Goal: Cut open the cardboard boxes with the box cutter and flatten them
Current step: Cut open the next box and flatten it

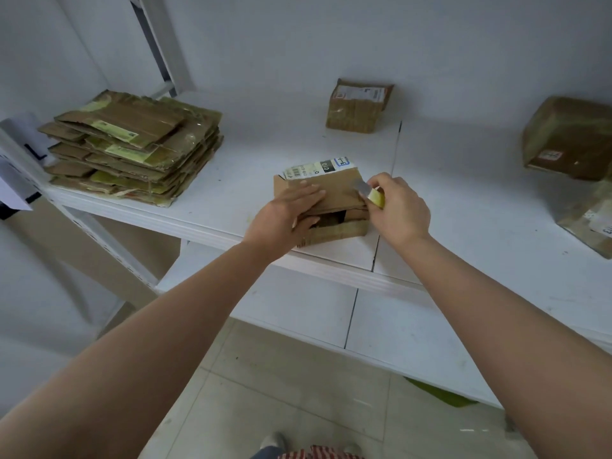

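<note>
My left hand point(293, 210) lies flat on the small cardboard box point(326, 207) near the front edge of the white shelf point(463, 200), fingers straight and together across the top flap, thumb down over the near side by the dark opening. My right hand point(399, 207) sits at the box's three o'clock corner, fingers curled tight around the yellow box cutter point(372, 193); its grey blade points toward ten o'clock and meets the top flap at that corner. A white shipping label point(319, 168) shows on the far side of the box at twelve o'clock. At ten o'clock from the box, well apart, a stack of flattened cardboard point(132, 147) rests at the left end of the shelf. At twelve o'clock, near the back wall, stands an unopened taped box point(357, 106). Toward two o'clock another sealed box point(569, 137) leans near the right edge of view, with one more box point(592, 220) just below it at three o'clock.
</note>
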### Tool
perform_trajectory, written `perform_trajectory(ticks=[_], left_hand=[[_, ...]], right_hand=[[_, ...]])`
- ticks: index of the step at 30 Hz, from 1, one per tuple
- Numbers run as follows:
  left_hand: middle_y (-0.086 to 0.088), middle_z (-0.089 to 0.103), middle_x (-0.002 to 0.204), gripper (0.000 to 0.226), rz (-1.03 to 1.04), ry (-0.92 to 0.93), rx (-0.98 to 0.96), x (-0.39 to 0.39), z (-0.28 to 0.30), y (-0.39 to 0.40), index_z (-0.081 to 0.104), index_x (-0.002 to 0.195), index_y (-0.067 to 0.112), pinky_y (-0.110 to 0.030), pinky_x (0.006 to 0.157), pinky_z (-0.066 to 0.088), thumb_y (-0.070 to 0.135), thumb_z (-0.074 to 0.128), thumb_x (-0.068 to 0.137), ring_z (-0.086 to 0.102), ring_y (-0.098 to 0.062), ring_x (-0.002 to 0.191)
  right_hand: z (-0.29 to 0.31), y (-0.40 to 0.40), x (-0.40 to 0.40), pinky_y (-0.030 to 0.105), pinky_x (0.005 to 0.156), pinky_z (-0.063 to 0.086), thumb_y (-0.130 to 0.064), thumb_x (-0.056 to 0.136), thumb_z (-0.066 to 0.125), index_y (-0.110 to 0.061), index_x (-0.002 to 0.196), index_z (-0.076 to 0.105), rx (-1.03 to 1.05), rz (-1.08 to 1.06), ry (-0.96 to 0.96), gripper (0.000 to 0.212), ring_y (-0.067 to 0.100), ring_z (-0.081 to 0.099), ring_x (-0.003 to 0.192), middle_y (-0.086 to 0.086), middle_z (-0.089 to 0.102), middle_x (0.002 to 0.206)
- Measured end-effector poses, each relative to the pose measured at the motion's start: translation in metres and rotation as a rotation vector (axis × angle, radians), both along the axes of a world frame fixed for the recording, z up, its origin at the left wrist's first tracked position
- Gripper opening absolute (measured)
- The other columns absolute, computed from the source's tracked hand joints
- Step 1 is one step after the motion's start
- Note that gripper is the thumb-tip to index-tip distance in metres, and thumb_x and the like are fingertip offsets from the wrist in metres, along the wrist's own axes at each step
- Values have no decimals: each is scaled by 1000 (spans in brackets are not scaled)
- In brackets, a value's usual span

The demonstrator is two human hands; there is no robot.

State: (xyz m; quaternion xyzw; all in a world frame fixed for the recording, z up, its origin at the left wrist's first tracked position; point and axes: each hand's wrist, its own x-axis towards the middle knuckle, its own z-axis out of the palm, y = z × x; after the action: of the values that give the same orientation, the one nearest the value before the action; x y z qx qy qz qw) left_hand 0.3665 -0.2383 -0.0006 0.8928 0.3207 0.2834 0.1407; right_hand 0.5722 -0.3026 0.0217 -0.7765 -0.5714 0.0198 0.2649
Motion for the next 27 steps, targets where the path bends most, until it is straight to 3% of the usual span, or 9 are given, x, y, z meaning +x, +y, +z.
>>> perform_trajectory(ticks=[3,5,8,10,14,18,22,24,27], left_hand=[[-8,55,136,43,-20,-15,-24,1,1,3,58,131,9,-24,112,26,14,62,88,44,-25,133],[-7,54,137,43,-29,-14,-38,3,4,4,57,131,10,-19,112,23,11,63,88,43,-24,133],[-7,54,137,45,-55,0,-43,0,5,7,56,132,10,-13,110,21,9,66,88,43,-23,134],[-7,53,138,46,-65,9,-44,-2,6,8,56,132,10,-12,110,20,10,67,87,42,-23,134],[-7,53,138,47,-65,-2,-63,-1,4,8,56,132,10,-7,109,19,9,67,87,43,-23,133],[-5,54,137,46,-46,-18,-77,0,2,6,57,132,11,-8,109,20,7,66,87,43,-21,133],[-6,55,136,44,-44,-21,-71,-1,2,7,58,131,10,-5,107,19,6,65,88,44,-21,131],[-6,55,136,44,-38,-18,-59,-1,1,8,58,131,11,-7,108,21,7,65,88,45,-21,131],[-8,55,136,44,-44,-23,-49,-4,0,6,57,131,10,-9,108,22,9,64,88,45,-23,130]], right_hand=[[-5,-16,-2,34,64,41,-17,92,54,-14,110,52,49,26,-16,18,32,57,81,7,50,114],[-13,-29,-3,34,64,41,-12,91,48,-10,107,56,99,157,-76,18,35,58,81,8,55,110],[-21,-38,-8,33,70,45,-17,80,36,-13,113,62,76,423,-113,43,26,55,103,3,63,109],[-23,-35,-12,34,76,47,-14,72,40,-12,121,61,1,518,-94,53,25,50,112,5,62,115],[-27,-32,-13,40,91,45,1,74,54,-8,133,51,-79,532,-117,60,30,47,115,10,55,123],[-31,-32,-22,35,92,37,6,76,56,-11,137,48,-47,498,-209,65,30,44,113,8,50,127],[-24,-27,-30,30,90,29,-1,79,58,-16,119,63,-59,492,-339,44,27,44,112,2,59,112],[-27,-30,-28,32,89,33,4,75,59,-11,109,67,-37,518,-244,39,29,49,106,5,63,104],[-34,-34,-27,27,84,37,9,77,52,-11,112,65,-102,497,-77,42,25,50,104,5,62,106]])
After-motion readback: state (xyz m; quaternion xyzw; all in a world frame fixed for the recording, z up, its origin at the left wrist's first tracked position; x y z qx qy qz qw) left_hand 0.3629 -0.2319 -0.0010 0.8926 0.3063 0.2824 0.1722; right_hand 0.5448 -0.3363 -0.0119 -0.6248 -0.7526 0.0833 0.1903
